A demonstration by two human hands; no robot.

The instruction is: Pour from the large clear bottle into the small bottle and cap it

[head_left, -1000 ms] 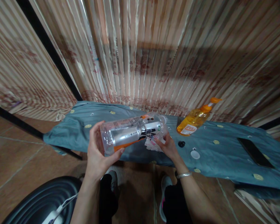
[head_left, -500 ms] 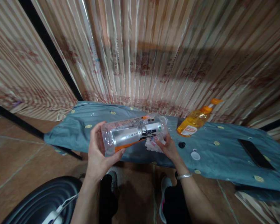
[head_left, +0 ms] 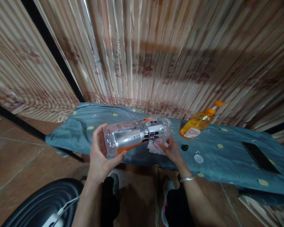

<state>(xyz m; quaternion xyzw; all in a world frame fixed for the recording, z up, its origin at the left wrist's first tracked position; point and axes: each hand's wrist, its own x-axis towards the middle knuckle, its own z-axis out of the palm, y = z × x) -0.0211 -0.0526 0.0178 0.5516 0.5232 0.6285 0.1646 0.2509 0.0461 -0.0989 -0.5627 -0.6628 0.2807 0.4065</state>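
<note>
Head view: Your left hand (head_left: 101, 154) curves widely around the base of a clear plastic bottle (head_left: 129, 137), fingers behind it and thumb along the near side, keeping a firm hold. Your right hand (head_left: 170, 147) is partly closed at the bottle's neck end, pinching a crumpled white piece (head_left: 155, 147) against its lower side; how tightly those fingers press, you cannot tell from this angle. The bottle, with its silver, black and orange label, lies almost level between your two hands, tilted slightly up toward the right one, above a narrow worktop (head_left: 73, 135) draped in blue-green patterned cloth.

Beyond your right hand and to its right, an orange pump bottle (head_left: 193, 125) leans in view near the back edge. Just right of the same hand sits a small black cap (head_left: 185, 147), with a round white disc (head_left: 198, 158) a little farther right and a dark phone (head_left: 260, 157) well apart on that side. A silver bracelet (head_left: 187, 179) circles your right wrist. Past both hands hangs a striped curtain (head_left: 144, 63); left of your left forearm, a black ribbed round object (head_left: 33, 201) carries a white device (head_left: 54, 220) with a cable.
</note>
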